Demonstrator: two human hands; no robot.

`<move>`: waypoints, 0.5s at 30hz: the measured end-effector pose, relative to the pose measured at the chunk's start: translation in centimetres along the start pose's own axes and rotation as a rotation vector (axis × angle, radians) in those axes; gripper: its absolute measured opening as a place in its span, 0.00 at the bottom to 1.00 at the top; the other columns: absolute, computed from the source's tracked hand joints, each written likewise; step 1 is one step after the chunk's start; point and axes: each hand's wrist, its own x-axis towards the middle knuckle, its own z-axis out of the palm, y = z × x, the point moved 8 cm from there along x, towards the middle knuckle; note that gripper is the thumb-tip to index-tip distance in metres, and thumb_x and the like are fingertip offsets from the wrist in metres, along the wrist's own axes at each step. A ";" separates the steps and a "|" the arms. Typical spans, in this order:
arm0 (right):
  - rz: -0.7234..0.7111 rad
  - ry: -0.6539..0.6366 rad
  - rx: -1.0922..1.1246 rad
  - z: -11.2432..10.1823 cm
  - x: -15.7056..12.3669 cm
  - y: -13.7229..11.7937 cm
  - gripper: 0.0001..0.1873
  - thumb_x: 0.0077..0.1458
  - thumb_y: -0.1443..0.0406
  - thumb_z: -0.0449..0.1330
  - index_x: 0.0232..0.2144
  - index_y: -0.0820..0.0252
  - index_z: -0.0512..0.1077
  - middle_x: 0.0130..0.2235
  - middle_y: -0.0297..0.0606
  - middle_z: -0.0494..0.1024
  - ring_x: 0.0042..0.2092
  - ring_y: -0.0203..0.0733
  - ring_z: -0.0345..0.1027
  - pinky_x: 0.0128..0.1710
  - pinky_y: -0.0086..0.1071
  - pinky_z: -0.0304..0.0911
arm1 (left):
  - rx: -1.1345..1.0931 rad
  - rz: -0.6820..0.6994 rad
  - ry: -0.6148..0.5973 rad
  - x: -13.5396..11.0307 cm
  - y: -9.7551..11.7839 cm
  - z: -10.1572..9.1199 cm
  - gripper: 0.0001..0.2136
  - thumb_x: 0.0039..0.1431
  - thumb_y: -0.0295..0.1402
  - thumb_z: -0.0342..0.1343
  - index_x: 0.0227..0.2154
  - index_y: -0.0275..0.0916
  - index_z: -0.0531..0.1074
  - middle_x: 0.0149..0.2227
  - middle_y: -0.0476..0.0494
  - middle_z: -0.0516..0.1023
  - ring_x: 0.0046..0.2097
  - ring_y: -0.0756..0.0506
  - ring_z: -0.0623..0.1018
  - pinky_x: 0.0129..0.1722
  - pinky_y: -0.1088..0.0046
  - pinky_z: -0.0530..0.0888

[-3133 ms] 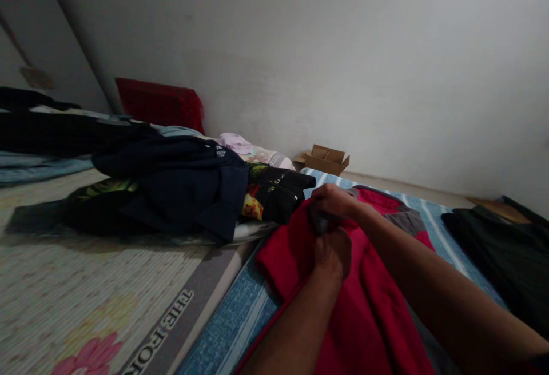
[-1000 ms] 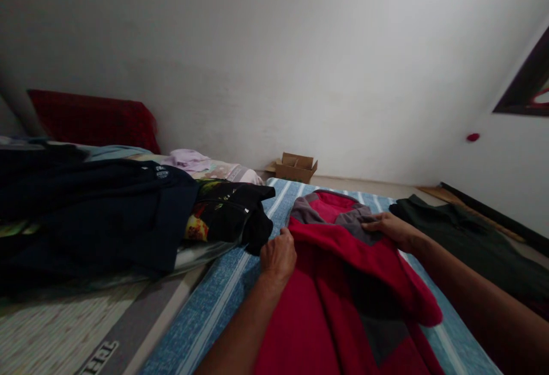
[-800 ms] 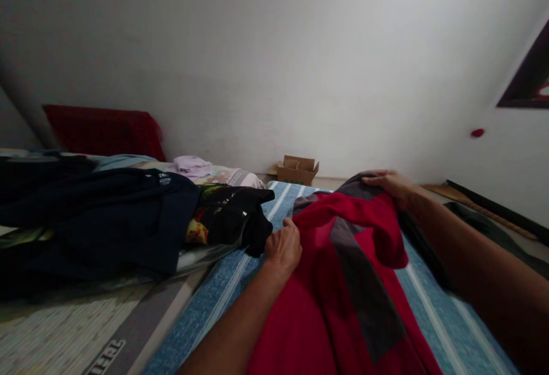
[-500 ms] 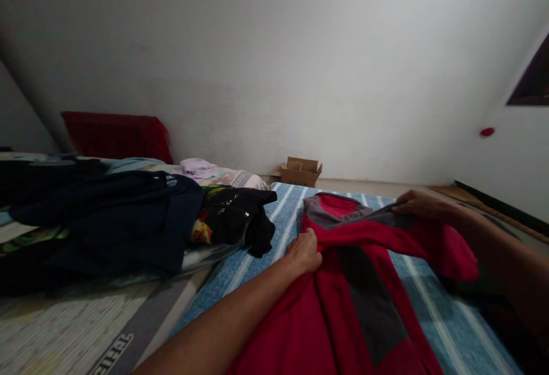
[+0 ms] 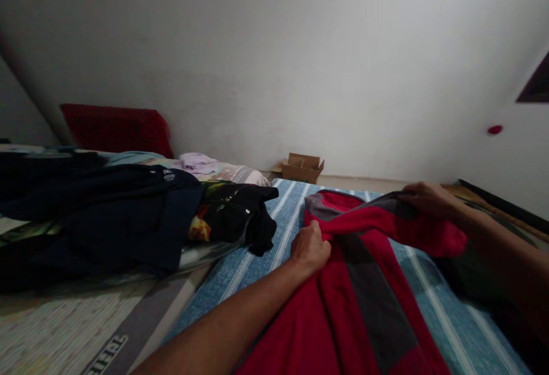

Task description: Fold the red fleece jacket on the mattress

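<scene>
A red garment with grey panels (image 5: 364,300) lies on a blue striped mat (image 5: 253,260) in front of me. My left hand (image 5: 309,248) is closed on its left side near the collar, pinching the red cloth. My right hand (image 5: 429,199) is out to the right, closed on a red and grey sleeve that it holds stretched a little above the mat. The grey-edged collar (image 5: 319,203) points toward the far wall.
A heap of dark clothes (image 5: 128,215) lies to the left, with a black printed shirt (image 5: 235,215) at its edge. A red cushion (image 5: 115,129), a pale lilac cloth (image 5: 195,162) and a small cardboard box (image 5: 302,167) sit by the wall. Dark cloth (image 5: 484,283) lies at right.
My right hand has drawn the sleeve out to the right and lowered it toward the mat. My left hand has kept its grip near the collar.
</scene>
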 end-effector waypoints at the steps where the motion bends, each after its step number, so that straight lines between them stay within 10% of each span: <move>1: -0.005 0.012 -0.075 -0.6 0.1 -0.3 0.14 0.56 0.59 0.51 0.33 0.58 0.74 0.31 0.43 0.75 0.32 0.44 0.68 0.30 0.32 0.56 | -0.006 0.010 0.009 -0.2 0.3 0.2 0.14 0.53 0.31 0.48 0.43 0.36 0.63 0.40 0.36 0.77 0.43 0.40 0.77 0.39 0.68 0.72; 8: 0.035 -0.084 -0.358 2.7 -1.3 0.2 0.17 0.60 0.58 0.47 0.37 0.59 0.72 0.39 0.50 0.75 0.41 0.49 0.69 0.34 0.34 0.56 | 0.136 0.233 -0.155 -5.0 1.1 1.6 0.29 0.50 0.32 0.50 0.56 0.33 0.51 0.46 0.35 0.73 0.46 0.39 0.74 0.44 0.65 0.70; 15: 0.108 -0.087 -0.330 3.9 -2.6 1.8 0.21 0.60 0.55 0.45 0.41 0.60 0.72 0.44 0.53 0.73 0.45 0.53 0.67 0.35 0.37 0.56 | 0.271 0.126 -0.339 -15.0 -5.9 -2.4 0.15 0.49 0.35 0.50 0.41 0.40 0.67 0.44 0.41 0.71 0.47 0.40 0.71 0.46 0.63 0.67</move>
